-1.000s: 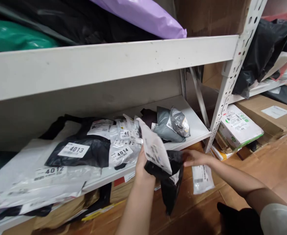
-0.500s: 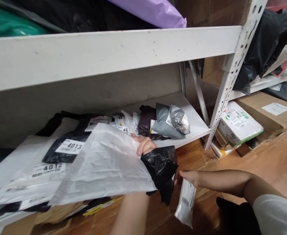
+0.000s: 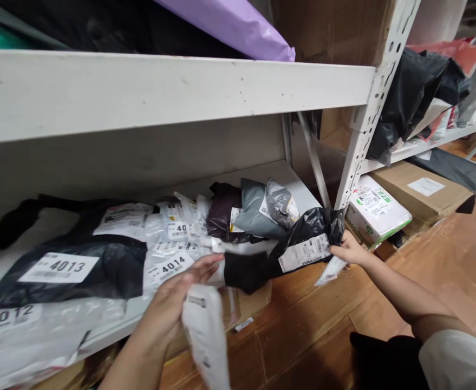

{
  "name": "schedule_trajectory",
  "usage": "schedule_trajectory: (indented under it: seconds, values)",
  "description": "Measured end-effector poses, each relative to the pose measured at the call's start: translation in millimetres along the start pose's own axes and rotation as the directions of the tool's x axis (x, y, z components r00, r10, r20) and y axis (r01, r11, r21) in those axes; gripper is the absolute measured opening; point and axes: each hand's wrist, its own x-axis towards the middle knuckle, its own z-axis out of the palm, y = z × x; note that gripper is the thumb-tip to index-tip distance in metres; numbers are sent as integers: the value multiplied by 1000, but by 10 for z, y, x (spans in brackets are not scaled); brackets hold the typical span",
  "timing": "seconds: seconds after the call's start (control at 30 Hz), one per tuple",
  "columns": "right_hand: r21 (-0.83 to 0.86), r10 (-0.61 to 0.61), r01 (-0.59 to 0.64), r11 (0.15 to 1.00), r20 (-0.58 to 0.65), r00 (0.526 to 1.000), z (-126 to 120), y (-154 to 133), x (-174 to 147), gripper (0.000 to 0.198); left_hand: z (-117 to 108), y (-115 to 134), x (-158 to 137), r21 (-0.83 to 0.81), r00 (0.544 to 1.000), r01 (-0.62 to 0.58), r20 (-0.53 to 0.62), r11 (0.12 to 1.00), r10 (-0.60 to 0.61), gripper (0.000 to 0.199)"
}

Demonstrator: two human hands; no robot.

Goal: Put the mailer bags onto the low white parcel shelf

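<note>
The black parcel [image 3: 290, 252] lies across the front edge of the lower shelf [image 3: 302, 189], its long axis running left to right, with its white barcode label [image 3: 305, 252] facing you. Your right hand [image 3: 349, 252] is at its right end, fingers closed on that end and also pinching a small clear pouch [image 3: 330, 271] that hangs just below. Your left hand [image 3: 176, 303] is lower and to the left, apart from the black parcel; its fingers are curled around a white padded mailer [image 3: 207, 336] that droops down in front of the shelf edge. So the right hand is the nearer one, already touching the parcel.

The shelf behind holds a row of parcels: grey bags [image 3: 262, 208] just behind the black parcel, then clear bags tagged 4014 [image 3: 168, 266], 4013 [image 3: 59, 267] and 4012 [image 3: 4, 318] further left. A green-and-white box [image 3: 378, 208] sits on the floor beyond the upright post [image 3: 362, 130].
</note>
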Motion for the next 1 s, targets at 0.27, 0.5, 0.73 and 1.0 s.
schedule_trajectory:
  seconds: [0.27, 0.5, 0.73, 1.0]
  values:
    - [-151, -365, 458, 876, 414, 834, 221, -394, 104, 26, 1076, 280, -241, 457, 904, -179, 426, 871, -38, 55]
    - [-518, -77, 239, 821, 314, 946, 61, -400, 39, 23, 1216, -215, -227, 458, 942, -155, 336, 875, -9, 57]
    - [-290, -57, 147, 946, 296, 953, 81, -409, 105, 58, 1315, -159, -174, 290, 960, -147, 274, 946, 65, 53]
    - [-224, -153, 253, 941, 383, 911, 138, -347, 130, 47, 1168, -218, -121, 299, 995, -62, 99, 952, 34, 58]
